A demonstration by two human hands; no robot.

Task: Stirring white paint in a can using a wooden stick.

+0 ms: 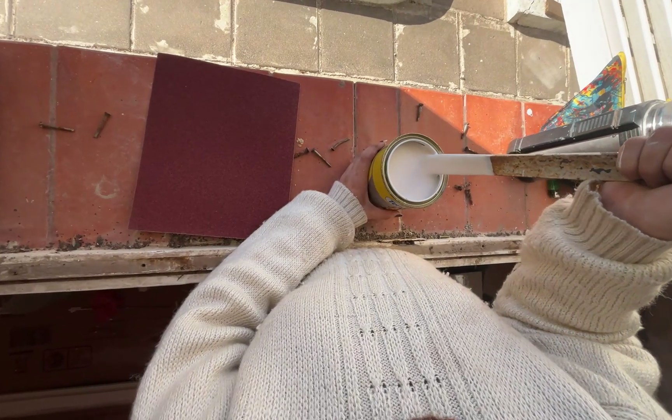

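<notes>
Head view: the left hand (361, 180) wraps its fingers around the side of a yellow can of white paint (404, 172) standing on the red tiled ledge (71, 179). The right hand (666, 175) grips a flat stick (530, 165), its white-coated end in the can. A dark red sandpaper sheet (215, 148) lies left, near rusty nails (314, 154).

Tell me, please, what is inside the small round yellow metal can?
The small round yellow metal can holds white paint, and a paint-coated flat stick dips into it. The paint covers the can's bottom.
</notes>
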